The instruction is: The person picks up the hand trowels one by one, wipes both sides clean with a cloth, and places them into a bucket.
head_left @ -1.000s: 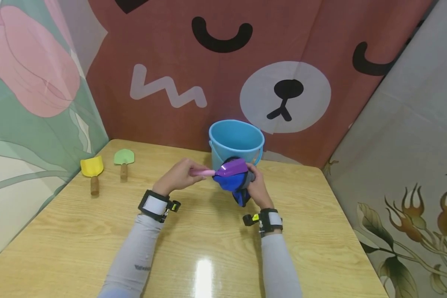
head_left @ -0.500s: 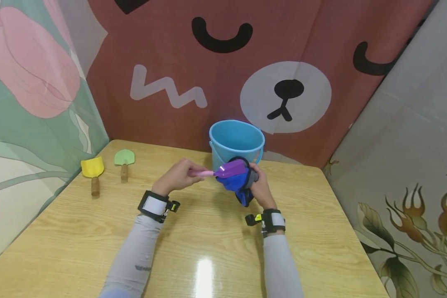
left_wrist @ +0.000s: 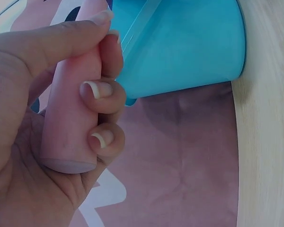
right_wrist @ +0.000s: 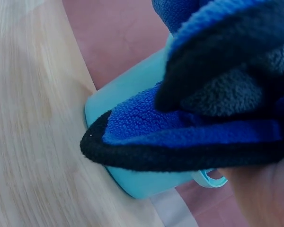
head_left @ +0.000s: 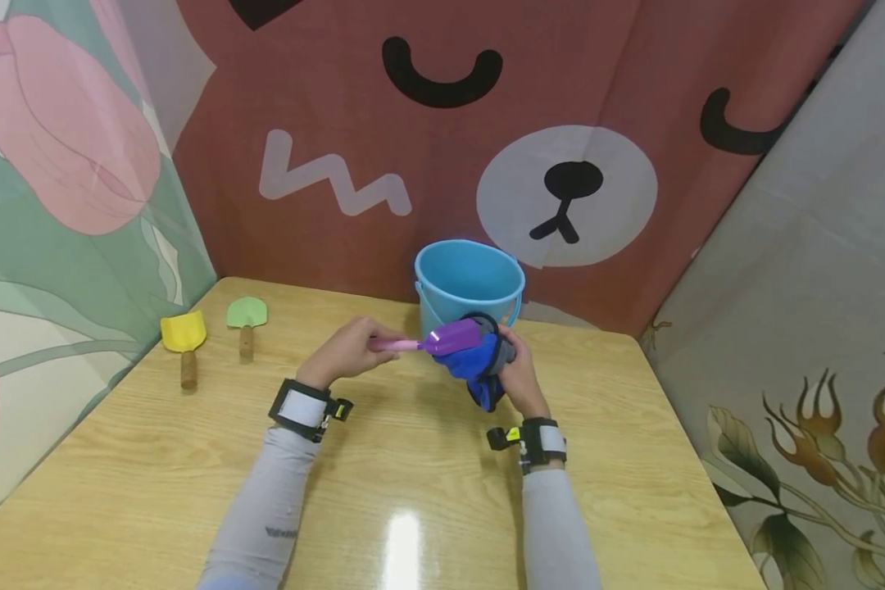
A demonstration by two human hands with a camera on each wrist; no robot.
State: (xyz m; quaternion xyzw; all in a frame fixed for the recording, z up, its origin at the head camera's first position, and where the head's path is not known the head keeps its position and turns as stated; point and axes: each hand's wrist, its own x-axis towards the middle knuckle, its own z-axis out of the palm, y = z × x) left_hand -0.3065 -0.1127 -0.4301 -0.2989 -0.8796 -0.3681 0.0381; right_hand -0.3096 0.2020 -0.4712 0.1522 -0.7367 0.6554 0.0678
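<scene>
My left hand (head_left: pixel 342 352) grips the pink handle of a toy shovel (head_left: pixel 453 337) with a glossy purple blade. In the left wrist view, the fingers and thumb curl round that handle (left_wrist: pixel 73 109). A blue and grey fleecy cloth (head_left: pixel 466 363) with black edging is bunched in my right hand (head_left: pixel 522 378), behind and below the blade. Its folds fill much of the right wrist view, where the shovel is hidden and only part of the hand shows. Both hands are above the table, in front of a light blue bucket (head_left: pixel 433 305).
On the wooden table (head_left: pixel 383 442), a yellow shovel (head_left: pixel 183 332) and a green shovel (head_left: pixel 247 312) lie at the far left, both with brown handles. The bucket stands at the back edge against a bear-printed curtain (head_left: pixel 324 90). Printed curtains also hang at both sides.
The cloth and my right hand have shifted slightly right and down along the blade. My left hand, with the shovel, has moved a little to the left.
</scene>
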